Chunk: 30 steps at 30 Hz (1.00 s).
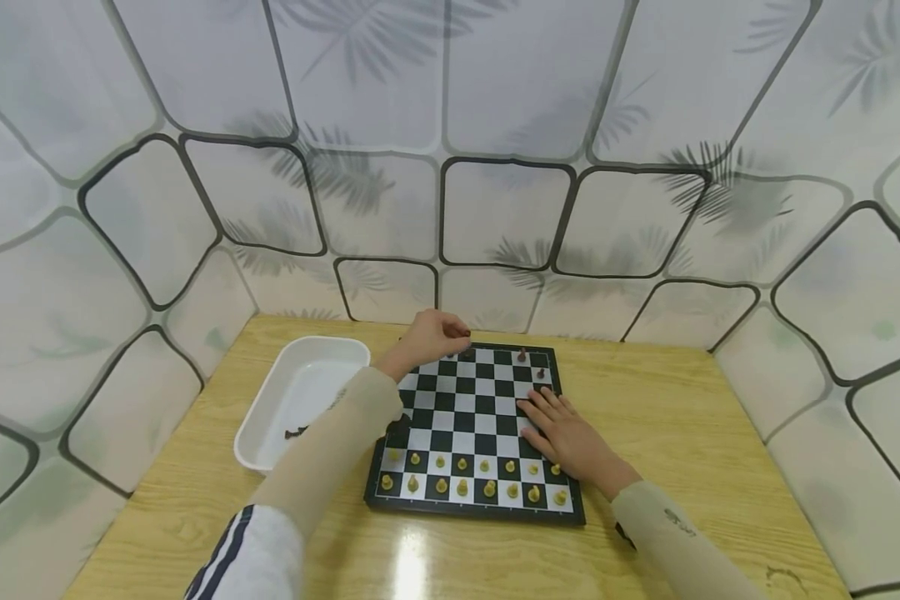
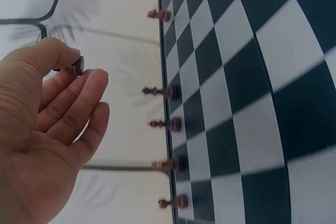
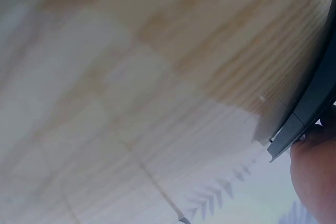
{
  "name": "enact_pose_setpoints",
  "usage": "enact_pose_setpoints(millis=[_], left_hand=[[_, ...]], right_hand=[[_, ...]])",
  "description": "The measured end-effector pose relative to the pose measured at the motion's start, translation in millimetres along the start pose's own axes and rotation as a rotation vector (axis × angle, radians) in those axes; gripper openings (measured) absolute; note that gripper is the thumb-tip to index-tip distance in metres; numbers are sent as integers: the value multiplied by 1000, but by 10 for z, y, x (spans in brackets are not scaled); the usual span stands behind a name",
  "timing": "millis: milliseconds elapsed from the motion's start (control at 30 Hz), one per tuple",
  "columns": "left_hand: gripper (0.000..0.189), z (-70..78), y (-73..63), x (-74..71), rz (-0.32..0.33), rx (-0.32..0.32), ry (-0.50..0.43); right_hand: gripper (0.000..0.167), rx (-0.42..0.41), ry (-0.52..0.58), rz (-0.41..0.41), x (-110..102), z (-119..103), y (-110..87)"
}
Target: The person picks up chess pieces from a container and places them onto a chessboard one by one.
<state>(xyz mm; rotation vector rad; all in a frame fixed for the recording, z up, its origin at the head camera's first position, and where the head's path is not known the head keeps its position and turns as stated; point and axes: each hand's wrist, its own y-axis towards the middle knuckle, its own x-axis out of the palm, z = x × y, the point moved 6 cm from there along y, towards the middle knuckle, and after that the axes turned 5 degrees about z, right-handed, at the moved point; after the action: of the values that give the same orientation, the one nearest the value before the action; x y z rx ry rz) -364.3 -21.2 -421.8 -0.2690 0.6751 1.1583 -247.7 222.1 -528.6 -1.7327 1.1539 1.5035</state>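
My left hand is over the far edge of a black-and-white chessboard. In the left wrist view, its thumb and index finger pinch a small dark chess piece, mostly hidden by the fingertips. Reddish-brown pieces, among them a knight and a tall piece, stand along the board's far row. My right hand rests on the board's right side with fingers spread. Two rows of yellow pieces fill the near side. At the far right corner stand two brown pieces, one a pawn.
To the left of the board sits a white plastic tray with dark pieces inside, partly covered by my left forearm. Everything stands on a wooden table. Patterned wall covering rises right behind the table's far edge and along both sides.
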Motion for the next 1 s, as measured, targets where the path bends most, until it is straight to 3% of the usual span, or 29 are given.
enact_pose_setpoints(millis=[300,700,1000], left_hand=[[24,159,147,261,-8,44,28],[25,226,291,531,-28,67,14],[20,286,437,744,-2,46,0]], right_hand=[[62,3,3,-5,11,4,-5],[61,-5,-8,-2,-20,7,4],[61,-13,-7,-3,-10,12,4]])
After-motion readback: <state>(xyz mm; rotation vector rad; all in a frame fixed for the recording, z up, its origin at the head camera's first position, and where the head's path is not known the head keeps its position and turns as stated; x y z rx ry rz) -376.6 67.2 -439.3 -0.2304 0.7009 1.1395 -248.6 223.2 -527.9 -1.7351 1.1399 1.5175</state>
